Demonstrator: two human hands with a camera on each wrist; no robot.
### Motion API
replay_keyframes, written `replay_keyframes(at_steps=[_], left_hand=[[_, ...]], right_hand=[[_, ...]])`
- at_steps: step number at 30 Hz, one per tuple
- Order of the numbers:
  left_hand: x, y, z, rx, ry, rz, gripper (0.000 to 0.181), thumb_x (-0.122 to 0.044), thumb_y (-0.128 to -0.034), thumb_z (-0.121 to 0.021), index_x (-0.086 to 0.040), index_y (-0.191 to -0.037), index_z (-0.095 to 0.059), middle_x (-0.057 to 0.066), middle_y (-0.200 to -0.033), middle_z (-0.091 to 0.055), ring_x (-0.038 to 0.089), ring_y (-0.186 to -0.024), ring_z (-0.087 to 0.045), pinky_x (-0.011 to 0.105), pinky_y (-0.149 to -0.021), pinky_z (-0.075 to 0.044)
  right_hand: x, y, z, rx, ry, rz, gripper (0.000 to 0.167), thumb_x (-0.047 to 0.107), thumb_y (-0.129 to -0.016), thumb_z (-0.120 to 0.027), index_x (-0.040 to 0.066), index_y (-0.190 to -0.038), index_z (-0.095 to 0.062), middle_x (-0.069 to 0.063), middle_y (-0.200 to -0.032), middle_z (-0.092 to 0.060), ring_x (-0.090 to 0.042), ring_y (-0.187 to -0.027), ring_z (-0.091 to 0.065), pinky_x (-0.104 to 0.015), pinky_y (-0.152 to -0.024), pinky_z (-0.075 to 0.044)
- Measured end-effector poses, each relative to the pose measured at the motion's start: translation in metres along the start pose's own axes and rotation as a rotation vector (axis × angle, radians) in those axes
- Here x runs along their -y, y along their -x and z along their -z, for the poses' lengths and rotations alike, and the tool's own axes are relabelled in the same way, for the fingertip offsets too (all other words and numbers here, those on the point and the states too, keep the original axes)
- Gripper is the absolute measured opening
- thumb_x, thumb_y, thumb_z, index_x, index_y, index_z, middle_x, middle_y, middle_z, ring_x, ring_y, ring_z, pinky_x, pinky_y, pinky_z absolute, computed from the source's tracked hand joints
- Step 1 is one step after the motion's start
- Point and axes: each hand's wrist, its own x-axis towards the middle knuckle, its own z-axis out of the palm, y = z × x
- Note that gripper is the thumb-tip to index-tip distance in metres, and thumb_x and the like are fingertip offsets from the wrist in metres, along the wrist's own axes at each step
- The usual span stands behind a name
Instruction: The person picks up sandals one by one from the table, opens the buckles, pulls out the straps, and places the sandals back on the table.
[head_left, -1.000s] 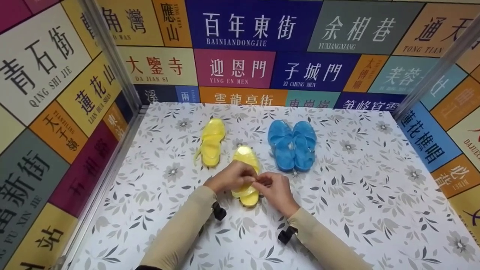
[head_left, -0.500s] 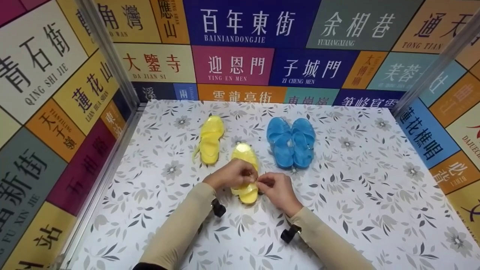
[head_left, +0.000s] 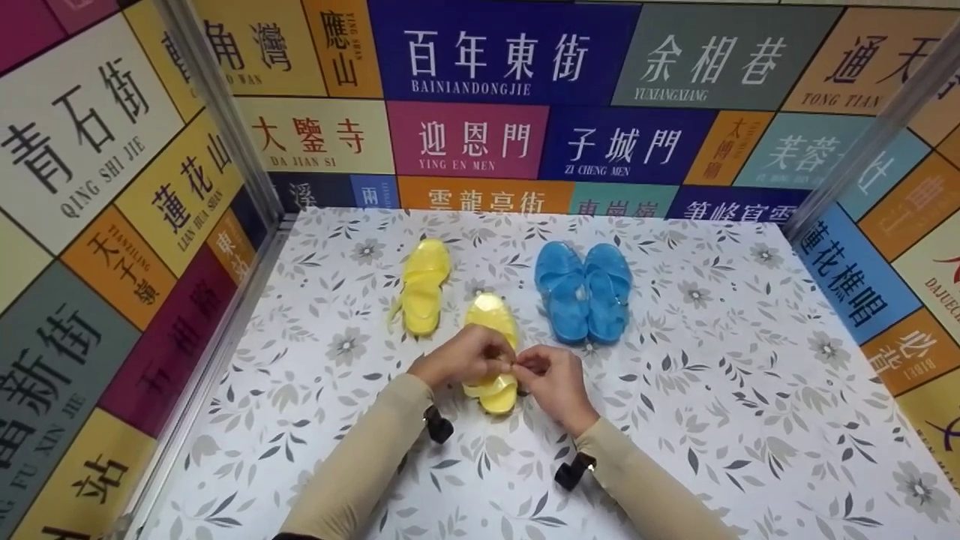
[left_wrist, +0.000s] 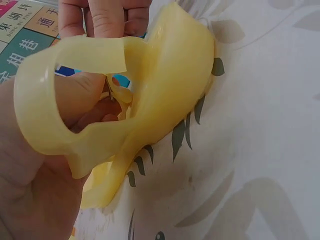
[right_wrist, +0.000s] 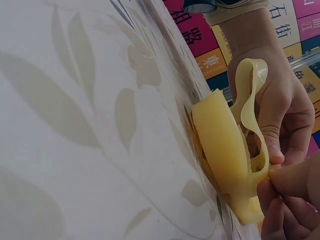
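While walls [head_left: 465,56] of coloured panels with Chinese characters and Latin lettering rise behind and on both sides, a desk [head_left: 720,412] with a white leaf-and-flower print spreads between them. Two beige sleeves [head_left: 360,457] reach over it from the near edge. Right of its middle, a pair of blue sandals [head_left: 564,296] rests side by side, toes toward the back wall. Nearer the person, the near yellow sandal [head_left: 491,313] lies beneath both hands, while the far yellow sandal [head_left: 424,289] lies farther back, to its left. Bent over the near yellow sandal, the left hand [head_left: 469,356] pinches at its side; from the right, the right hand [head_left: 556,381] pinches at the same spot. Each wrist bears a black device [head_left: 439,425]. A pale strap [left_wrist: 35,100] loops around the left thumb; what sits exactly between the fingertips is too small to tell.
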Motion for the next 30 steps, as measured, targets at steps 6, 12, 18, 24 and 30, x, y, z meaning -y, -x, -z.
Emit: replay_keyframes(at_steps=[6, 12, 18, 24, 30], left_hand=[[0.003, 0.002, 0.0, -0.012, 0.015, 0.01, 0.011, -0.004, -0.0946, -0.074, -0.007, -0.101, -0.082, 0.0, -0.088, -0.078, 0.006, -0.073, -0.061, 0.021, -0.066, -0.051], [0.002, 0.004, -0.001, -0.038, 0.045, 0.009, 0.013, -0.001, -0.0942, -0.073, -0.007, -0.101, -0.082, 0.0, -0.087, -0.077, 0.008, -0.073, -0.062, 0.022, -0.065, -0.052], [0.003, 0.005, -0.006, -0.063, 0.071, 0.016, 0.009, -0.004, -0.0944, -0.075, -0.006, -0.1, -0.081, 0.001, -0.087, -0.077, 0.008, -0.076, -0.064, 0.025, -0.07, -0.056], [0.006, 0.007, -0.008, -0.086, 0.144, 0.06, 0.008, -0.008, -0.0955, -0.076, -0.008, -0.1, -0.082, -0.001, -0.087, -0.077, 0.009, -0.075, -0.066, 0.025, -0.07, -0.056], [0.006, 0.006, -0.006, -0.127, 0.182, 0.077, 0.008, -0.006, -0.0967, -0.074, -0.006, -0.1, -0.081, 0.0, -0.09, -0.079, 0.008, -0.079, -0.068, 0.025, -0.074, -0.058]], right_hand=[[-0.002, 0.003, 0.002, 0.062, 0.042, -0.014, 0.006, 0.016, -0.091, -0.084, 0.011, -0.093, -0.084, 0.002, -0.085, -0.079, -0.011, -0.079, -0.074, -0.024, -0.07, -0.059], [0.0, 0.001, 0.0, 0.07, 0.027, -0.032, 0.005, 0.012, -0.092, -0.081, 0.007, -0.091, -0.082, -0.001, -0.083, -0.078, -0.012, -0.076, -0.071, -0.024, -0.068, -0.058], [-0.001, 0.001, -0.007, 0.036, -0.066, -0.11, 0.005, 0.003, -0.092, -0.077, 0.002, -0.089, -0.08, -0.005, -0.079, -0.075, -0.012, -0.07, -0.066, -0.022, -0.062, -0.055], [-0.003, 0.002, -0.011, 0.018, -0.119, -0.164, 0.006, 0.003, -0.094, -0.075, -0.002, -0.092, -0.077, -0.007, -0.082, -0.073, -0.013, -0.072, -0.065, -0.022, -0.061, -0.055], [-0.003, 0.003, -0.011, 0.033, -0.121, -0.154, 0.005, 0.006, -0.097, -0.074, 0.001, -0.097, -0.073, -0.007, -0.089, -0.072, -0.015, -0.08, -0.065, -0.022, -0.068, -0.055]])
